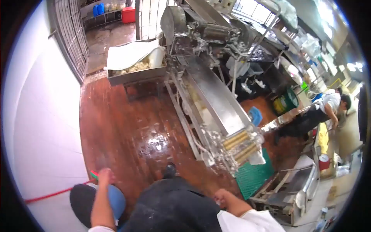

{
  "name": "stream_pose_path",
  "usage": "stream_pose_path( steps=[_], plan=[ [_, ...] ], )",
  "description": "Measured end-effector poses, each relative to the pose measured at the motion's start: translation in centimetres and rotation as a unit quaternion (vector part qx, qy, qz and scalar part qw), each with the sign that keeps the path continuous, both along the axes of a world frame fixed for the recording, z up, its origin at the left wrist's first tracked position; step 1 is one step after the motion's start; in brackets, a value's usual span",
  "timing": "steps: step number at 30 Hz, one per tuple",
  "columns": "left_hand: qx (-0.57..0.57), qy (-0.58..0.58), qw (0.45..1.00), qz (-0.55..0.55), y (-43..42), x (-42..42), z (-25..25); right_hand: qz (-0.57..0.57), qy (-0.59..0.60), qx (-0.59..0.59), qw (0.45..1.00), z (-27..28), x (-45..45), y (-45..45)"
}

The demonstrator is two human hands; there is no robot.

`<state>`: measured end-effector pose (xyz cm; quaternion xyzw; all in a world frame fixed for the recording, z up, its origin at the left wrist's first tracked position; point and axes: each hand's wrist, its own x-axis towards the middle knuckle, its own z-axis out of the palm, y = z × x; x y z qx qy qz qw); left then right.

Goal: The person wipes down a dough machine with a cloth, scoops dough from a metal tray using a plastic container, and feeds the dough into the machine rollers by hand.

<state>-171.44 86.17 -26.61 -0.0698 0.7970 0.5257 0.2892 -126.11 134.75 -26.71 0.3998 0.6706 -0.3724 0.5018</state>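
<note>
My left hand (106, 176) is out to the left, low over a blue drum-like container (116, 202) and a dark round piece (82, 203). A thin red pole (50, 197) runs from the left towards that hand, with a small green-and-red piece (94, 175) right beside the fingers. Blur hides whether the fingers grip it. Near my right thigh, my right hand (222, 197) is curled closed; what it holds, if anything, is hidden. A dark apron (174, 207) covers my front.
A long metal machine with a chute (216, 96) and rollers (235, 145) stands ahead. Left of it is a metal tray (137, 75) with pale lumps under a white sheet. A green mat (253, 176), a metal frame (288, 187) and a bending co-worker (315, 114) are right. The red floor (116, 127) looks wet.
</note>
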Motion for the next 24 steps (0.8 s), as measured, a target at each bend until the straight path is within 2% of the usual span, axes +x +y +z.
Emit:
stream_pose_path(
  steps=[1, 2, 4, 5, 6, 8, 9, 12, 13, 15, 16, 17, 18, 19, 20, 21, 22, 23, 24],
  plan=[
    [0.007, -0.067, 0.998, -0.002, 0.8, -0.1, -0.9, 0.093, 0.043, 0.014, 0.995, -0.2, -3.5, 1.9],
    [-0.032, -0.053, 0.997, -0.051, 1.6, 1.1, -2.0, 0.168, 0.084, 0.035, 0.982, -0.3, -7.2, 4.0],
    [-0.108, -0.018, 0.983, -0.148, 2.7, 3.3, -5.5, 0.240, 0.169, 0.098, 0.951, 1.0, -15.5, 7.6],
    [-0.146, -0.079, 0.975, -0.147, 3.7, 3.4, -3.8, 0.238, 0.210, 0.128, 0.940, 2.1, -19.7, 9.1],
    [-0.154, 0.038, 0.971, -0.181, 2.6, 3.8, -5.1, 0.165, 0.240, 0.142, 0.946, 3.4, -23.7, 10.2],
    [-0.188, 0.104, 0.935, -0.281, 1.4, 0.6, -8.6, -0.051, 0.306, 0.137, 0.941, 6.5, -31.2, 11.4],
    [-0.218, 0.047, 0.912, -0.344, 1.6, -2.0, -9.8, -0.225, 0.331, 0.101, 0.911, 8.7, -34.5, 11.2],
    [-0.307, -0.132, 0.787, -0.518, -0.4, -10.4, -11.4, -0.290, 0.379, 0.080, 0.875, 10.6, -41.3, 11.1],
    [-0.326, -0.187, 0.736, -0.562, -0.1, -13.3, -11.7, -0.282, 0.363, 0.116, 0.880, 11.9, -42.5, 10.0],
    [-0.316, 0.036, 0.700, -0.640, 3.3, -22.6, -11.3, -0.312, 0.318, 0.059, 0.893, 8.1, -42.6, 9.1],
    [-0.307, 0.148, 0.664, -0.665, 6.1, -28.2, -10.4, -0.183, 0.286, 0.077, 0.937, 8.0, -42.5, 8.3],
    [-0.259, 0.286, 0.730, -0.564, 9.6, -32.8, -9.0, -0.048, 0.260, 0.096, 0.960, 8.0, -42.4, 7.4],
    [-0.265, 0.271, 0.814, -0.440, 12.4, -37.2, -8.2, 0.065, 0.239, 0.108, 0.963, 7.4, -41.8, 6.5],
    [-0.235, 0.039, 0.926, -0.291, 19.9, -40.5, 2.0, 0.144, 0.217, 0.116, 0.959, 6.9, -41.0, 6.0],
    [-0.190, 0.159, 0.934, -0.257, 23.3, -43.7, 3.3, 0.204, 0.194, 0.126, 0.951, 6.6, -40.3, 5.5],
    [-0.145, 0.225, 0.929, -0.254, 26.3, -47.3, 2.3, 0.213, 0.172, 0.131, 0.953, 6.9, -39.8, 5.2],
    [-0.100, 0.287, 0.920, -0.247, 29.0, -50.4, 1.2, 0.148, 0.143, 0.129, 0.970, 8.2, -40.2, 4.9],
    [-0.069, 0.248, 0.934, -0.248, 32.7, -52.3, 3.8, -0.090, 0.087, 0.116, 0.985, 10.3, -41.0, 4.6],
    [-0.036, 0.209, 0.946, -0.245, 36.0, -53.3, 6.2, -0.238, 0.050, 0.091, 0.966, 9.6, -41.0, 4.9]
  ],
)
